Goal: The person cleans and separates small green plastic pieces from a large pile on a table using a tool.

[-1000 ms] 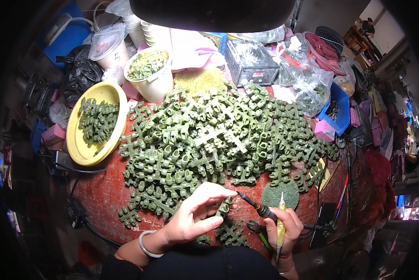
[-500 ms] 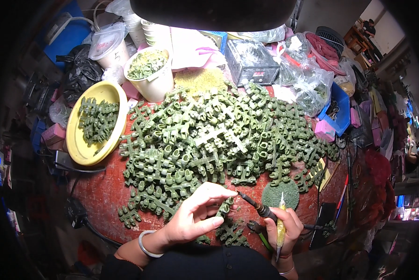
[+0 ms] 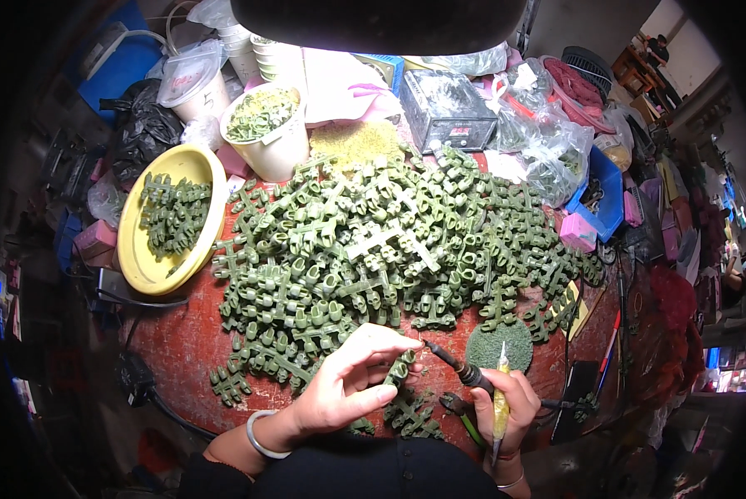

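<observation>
My left hand (image 3: 352, 378), with a bracelet at the wrist, pinches a small green molded piece (image 3: 400, 368) between thumb and fingers. In my right hand (image 3: 513, 409) are a black soldering iron (image 3: 460, 368) and a yellow pen-shaped tool (image 3: 501, 407) with a pale pointed tip. The iron's thin tip reaches left to my left fingertips, close to the green piece; whether it touches is unclear. A big heap of similar green branched pieces (image 3: 373, 241) fills the table just beyond my hands. Beside the iron lies a round green pad (image 3: 500, 348).
A yellow basin (image 3: 129, 258) with green pieces stands at the left, near a white bucket (image 3: 277, 150) of green scraps. Behind the heap sits a grey box (image 3: 449, 108). Plastic bags (image 3: 556, 158) and a blue bin (image 3: 607, 200) are at the right. Cords (image 3: 169, 416) cross the table's edges.
Both hands keep almost the same pose. The yellow pen-shaped tool and the iron show only a slight shift.
</observation>
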